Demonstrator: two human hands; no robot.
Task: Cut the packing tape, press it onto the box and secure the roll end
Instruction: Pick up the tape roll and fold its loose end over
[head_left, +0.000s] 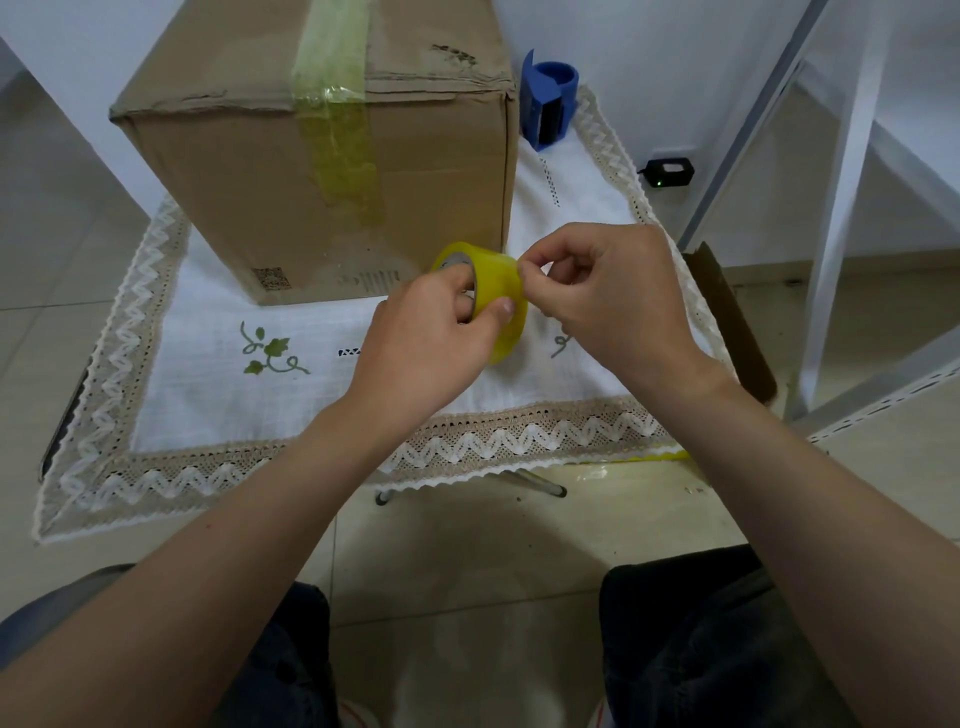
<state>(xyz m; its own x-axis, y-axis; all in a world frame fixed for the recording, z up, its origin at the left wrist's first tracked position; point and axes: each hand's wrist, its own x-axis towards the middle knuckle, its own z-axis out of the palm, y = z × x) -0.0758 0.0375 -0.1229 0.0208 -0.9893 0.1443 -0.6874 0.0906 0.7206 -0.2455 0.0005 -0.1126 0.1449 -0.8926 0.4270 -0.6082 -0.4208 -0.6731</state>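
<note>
Left hand (415, 343) grips tape roll (501, 296); right hand (613, 296) fingers pinch rim.

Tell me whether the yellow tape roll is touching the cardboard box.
Cannot tell. In the head view the yellow tape roll, held in the left hand, overlaps the brown cardboard box at its lower corner, with no visible gap or contact.

Box (249, 171): matt brown cardboard, scuffed; glossy yellowish tape strip (337, 130). Tape roll (501, 291): glossy translucent yellow plastic. Cloth (218, 358): white woven, lace-edged.
</note>
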